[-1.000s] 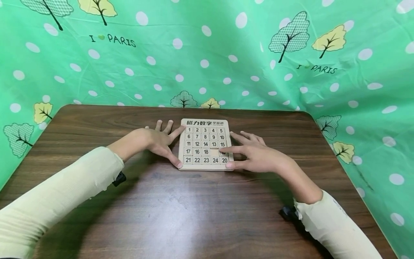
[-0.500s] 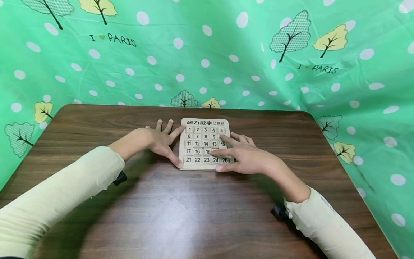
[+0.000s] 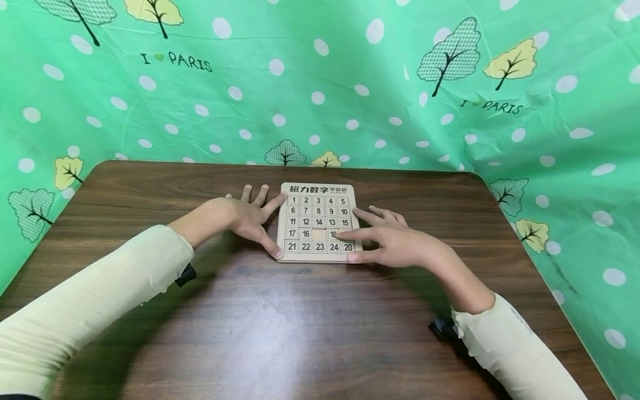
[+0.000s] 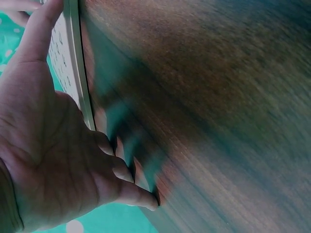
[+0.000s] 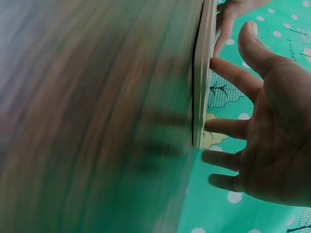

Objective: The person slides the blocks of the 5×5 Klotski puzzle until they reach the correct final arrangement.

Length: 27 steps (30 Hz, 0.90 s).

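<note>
Your left hand (image 3: 244,215), fingers spread straight, touches the number puzzle (image 3: 312,258) just to its right — your right hand (image 3: 400,240), fingers also extended, rests its index fingertip on tile 18 (image 3: 331,234).

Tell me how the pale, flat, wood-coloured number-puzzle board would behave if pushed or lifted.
The pale rectangular board is probably stiff: its edges run straight. Lying flat on the dark brown wood-grain table, it would likely slide rather than tip. Its square numbered tiles might shift if tilted, since one slot is bare.
</note>
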### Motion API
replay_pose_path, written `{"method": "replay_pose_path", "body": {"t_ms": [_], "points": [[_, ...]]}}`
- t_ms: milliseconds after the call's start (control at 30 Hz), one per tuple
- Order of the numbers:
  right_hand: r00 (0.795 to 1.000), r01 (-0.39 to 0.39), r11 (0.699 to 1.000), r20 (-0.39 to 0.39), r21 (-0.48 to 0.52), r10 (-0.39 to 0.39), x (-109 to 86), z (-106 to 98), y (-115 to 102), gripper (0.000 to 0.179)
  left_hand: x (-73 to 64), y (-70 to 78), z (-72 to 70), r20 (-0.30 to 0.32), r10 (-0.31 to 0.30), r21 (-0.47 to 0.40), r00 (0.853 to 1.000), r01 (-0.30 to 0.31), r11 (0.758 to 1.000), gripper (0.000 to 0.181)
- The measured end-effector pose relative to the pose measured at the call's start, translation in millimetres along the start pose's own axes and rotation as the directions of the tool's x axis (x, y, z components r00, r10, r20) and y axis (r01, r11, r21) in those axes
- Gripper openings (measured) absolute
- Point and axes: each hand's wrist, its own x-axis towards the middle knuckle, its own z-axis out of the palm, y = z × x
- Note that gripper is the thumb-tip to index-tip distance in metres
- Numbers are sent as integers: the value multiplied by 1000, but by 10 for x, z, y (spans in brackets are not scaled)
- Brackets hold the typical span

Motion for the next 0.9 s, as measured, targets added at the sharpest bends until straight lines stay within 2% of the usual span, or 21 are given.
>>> {"method": "replay_pose_path", "body": {"t_ms": [133, 300, 500, 900], "points": [[999, 20, 1000, -27, 3, -20, 57, 11, -30, 60, 14, 11, -11, 3, 1, 6, 1000, -1, 1000, 153], [999, 39, 998, 1, -40, -39, 192, 11, -136, 67, 26, 7, -8, 3, -8, 9, 1000, 8, 1000, 153], [999, 36, 997, 19, -66, -35, 298, 10, -175, 65, 20, 2, -2, 1, -12, 4, 1000, 12, 1000, 154], [998, 60, 998, 28, -25, -59, 156, 24, -254, 57, 17, -1, -3, 1, -14, 10, 1000, 14, 1000, 154]]}}
